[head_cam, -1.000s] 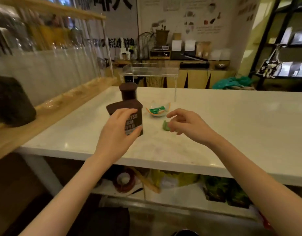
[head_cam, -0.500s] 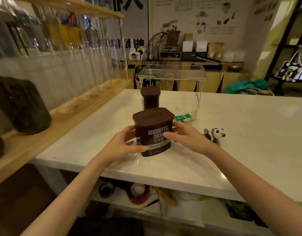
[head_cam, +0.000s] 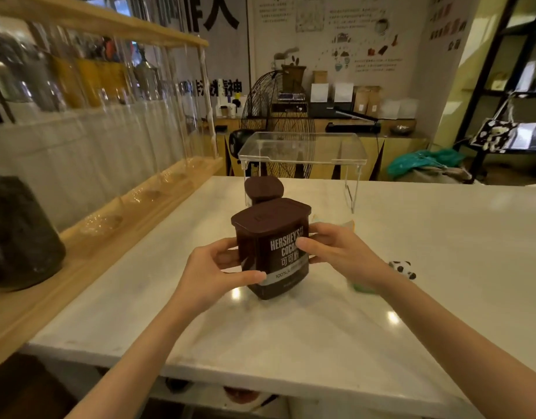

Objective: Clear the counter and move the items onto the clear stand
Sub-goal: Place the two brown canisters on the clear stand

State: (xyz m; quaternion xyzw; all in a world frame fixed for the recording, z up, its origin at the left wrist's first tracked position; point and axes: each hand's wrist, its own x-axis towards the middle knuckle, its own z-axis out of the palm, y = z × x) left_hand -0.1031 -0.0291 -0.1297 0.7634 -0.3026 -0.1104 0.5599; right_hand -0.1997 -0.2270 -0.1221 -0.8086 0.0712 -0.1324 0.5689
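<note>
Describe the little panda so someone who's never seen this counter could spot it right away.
On the white counter, look just beyond the right hand, which grips the brown cocoa tub. The panda figurine sits there, partly hidden by the forearm. It is the only black-and-white thing there.

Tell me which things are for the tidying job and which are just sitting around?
For the job:
cocoa tub, held between left hand and right hand
second tub
panda toy
clear stand
counter

Just sitting around:
fan
wooden shelf
dark jar
green bag
</note>
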